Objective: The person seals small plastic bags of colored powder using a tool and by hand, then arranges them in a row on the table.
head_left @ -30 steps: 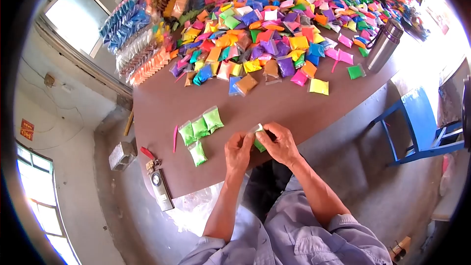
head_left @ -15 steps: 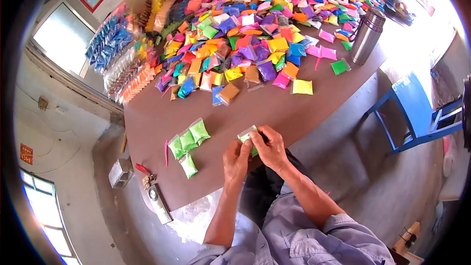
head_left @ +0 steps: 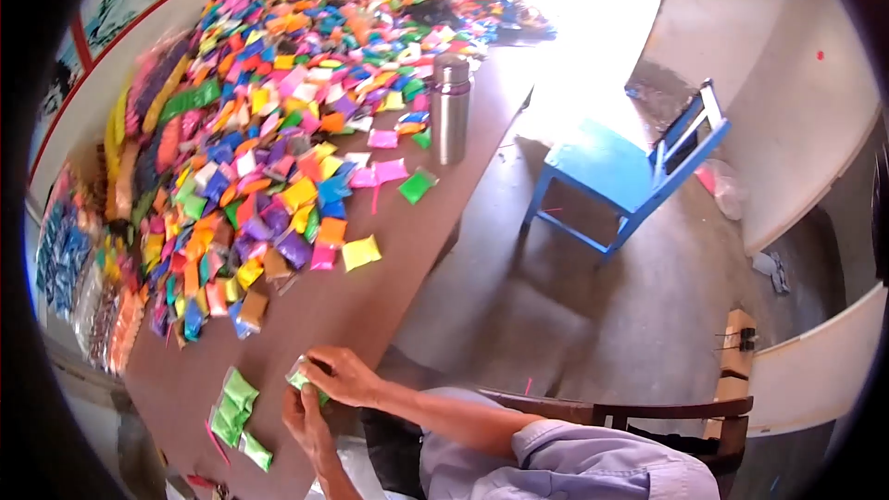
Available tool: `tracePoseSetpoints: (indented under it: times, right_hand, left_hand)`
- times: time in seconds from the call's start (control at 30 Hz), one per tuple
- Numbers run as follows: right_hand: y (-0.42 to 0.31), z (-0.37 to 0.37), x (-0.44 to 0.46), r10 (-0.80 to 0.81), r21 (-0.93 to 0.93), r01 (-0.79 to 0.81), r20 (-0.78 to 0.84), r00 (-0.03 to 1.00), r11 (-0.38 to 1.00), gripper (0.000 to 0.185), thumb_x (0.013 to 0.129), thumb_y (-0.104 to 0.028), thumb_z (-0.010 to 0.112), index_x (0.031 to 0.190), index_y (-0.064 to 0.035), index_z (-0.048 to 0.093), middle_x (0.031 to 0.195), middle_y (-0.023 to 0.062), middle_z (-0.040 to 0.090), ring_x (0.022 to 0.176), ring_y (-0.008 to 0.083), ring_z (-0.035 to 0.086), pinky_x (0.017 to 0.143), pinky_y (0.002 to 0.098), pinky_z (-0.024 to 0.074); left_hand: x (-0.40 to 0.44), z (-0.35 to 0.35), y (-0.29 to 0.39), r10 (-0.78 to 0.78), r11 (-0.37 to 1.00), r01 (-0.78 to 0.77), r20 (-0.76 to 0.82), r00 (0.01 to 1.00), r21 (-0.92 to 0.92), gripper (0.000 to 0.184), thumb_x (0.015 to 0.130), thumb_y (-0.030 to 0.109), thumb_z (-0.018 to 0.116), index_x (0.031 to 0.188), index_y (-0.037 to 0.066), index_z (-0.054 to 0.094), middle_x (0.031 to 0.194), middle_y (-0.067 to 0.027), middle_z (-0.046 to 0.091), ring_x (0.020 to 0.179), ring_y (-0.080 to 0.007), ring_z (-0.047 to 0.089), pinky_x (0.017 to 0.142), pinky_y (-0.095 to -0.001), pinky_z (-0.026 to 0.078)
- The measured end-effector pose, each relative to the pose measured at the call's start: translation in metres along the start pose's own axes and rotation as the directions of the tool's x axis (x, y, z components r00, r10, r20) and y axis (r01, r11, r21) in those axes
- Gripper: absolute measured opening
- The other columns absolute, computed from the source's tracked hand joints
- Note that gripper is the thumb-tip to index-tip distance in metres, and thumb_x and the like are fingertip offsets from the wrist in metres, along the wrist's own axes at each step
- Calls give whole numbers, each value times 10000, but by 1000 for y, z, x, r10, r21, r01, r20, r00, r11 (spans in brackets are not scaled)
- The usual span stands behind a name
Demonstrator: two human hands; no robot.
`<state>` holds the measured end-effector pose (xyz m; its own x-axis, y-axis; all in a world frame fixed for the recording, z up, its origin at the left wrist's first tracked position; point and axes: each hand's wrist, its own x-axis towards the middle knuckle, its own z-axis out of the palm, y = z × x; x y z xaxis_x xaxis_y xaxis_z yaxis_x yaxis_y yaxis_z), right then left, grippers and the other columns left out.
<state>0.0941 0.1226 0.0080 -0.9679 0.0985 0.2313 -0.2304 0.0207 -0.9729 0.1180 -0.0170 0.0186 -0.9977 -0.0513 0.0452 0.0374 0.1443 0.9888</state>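
Near the table's front edge, my left hand [head_left: 306, 417] and my right hand [head_left: 342, 376] come together with fingers pinched on a small light green packet [head_left: 297, 377]. My fingers hide most of that packet. Just left of my hands, several light green packets [head_left: 233, 407] lie on the brown table [head_left: 370, 310], the lowest one [head_left: 255, 451] pointing another way. A thin pink strip [head_left: 217, 443] lies beside them.
A large heap of coloured packets [head_left: 278, 148] covers the table's far part. A steel flask [head_left: 451, 116] stands at the right edge. Bundled packets [head_left: 120, 324] lie at the left. A blue chair [head_left: 607, 167] stands on the floor.
The view has swung right, so the table and my hands appear lower and further left and more floor shows. Both hands still hold the green packet.
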Motion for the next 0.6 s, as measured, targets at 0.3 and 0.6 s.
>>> tracePoseSetpoints:
  times: [0.3, 0.6]
  right_hand:
    - [14, 5, 2, -52, -49, 53, 31, 998, 997, 319, 1050, -303, 613, 1110, 9, 642, 859, 145, 622, 794, 179, 583, 702, 374, 499]
    - [10, 3, 0, 79, 55, -76, -73, 994, 996, 298, 1036, -283, 657, 1070, 12, 662, 830, 120, 628, 733, 141, 562, 641, 356, 489]
  left_hand:
    - [8, -11, -22, 26, 999, -20, 113, 993, -49, 268, 1021, 262, 673, 1012, -5, 659, 808, 12, 593, 682, -77, 492, 577, -267, 377]
    - [3, -4, -10, -56, 997, 61, 103, 993, -45, 243, 1026, 223, 663, 1072, -16, 655, 802, -3, 625, 659, -76, 527, 590, -253, 420]
